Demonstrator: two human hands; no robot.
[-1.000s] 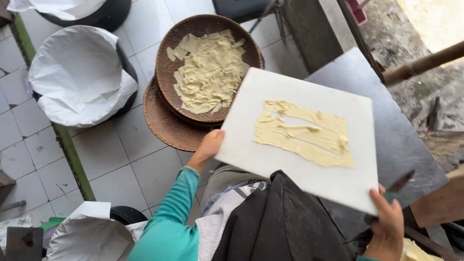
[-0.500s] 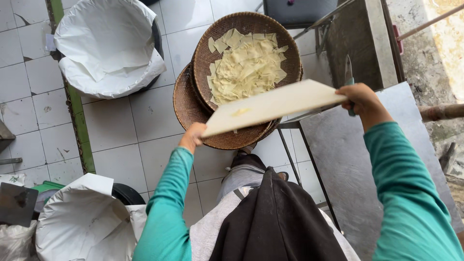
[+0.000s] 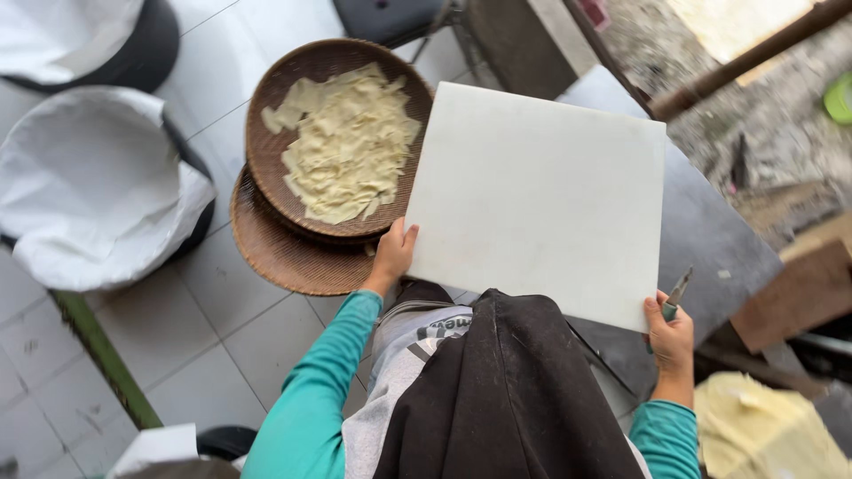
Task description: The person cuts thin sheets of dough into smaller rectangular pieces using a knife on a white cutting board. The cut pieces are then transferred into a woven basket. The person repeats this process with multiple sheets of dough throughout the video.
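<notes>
You hold one white cutting board (image 3: pixel 537 200) flat in front of you, its upper face bare. Your left hand (image 3: pixel 391 255) grips the board's left edge, thumb on top and fingers curled underneath. Your right hand (image 3: pixel 672 337) is closed at the board's lower right corner, and it also clasps one knife (image 3: pixel 678 290), whose blade points up past the board's edge.

Two round woven trays lie on the tiled floor (image 3: pixel 160 328) beside the board's left edge, stacked and offset. The upper tray (image 3: pixel 266 142) carries one heap of pale yellow cut strips (image 3: pixel 351 142); the lower tray (image 3: pixel 284 257) shows only as a crescent beneath it, just above your left hand. To the left of the trays you have two dark tubs lined with white sacks: one tub (image 3: pixel 98 191) close to the trays, a second tub (image 3: pixel 80 40) at the top left corner. A third white sack (image 3: pixel 155 448) peeks in at the bottom left edge.

Under and to the right of the board lies one grey bench (image 3: pixel 710 239), its slab partly covered by the board. At the bottom right corner sits one pale yellow sheet (image 3: pixel 763 430), near your right wrist. You wear teal sleeves and a dark apron (image 3: pixel 506 399).
</notes>
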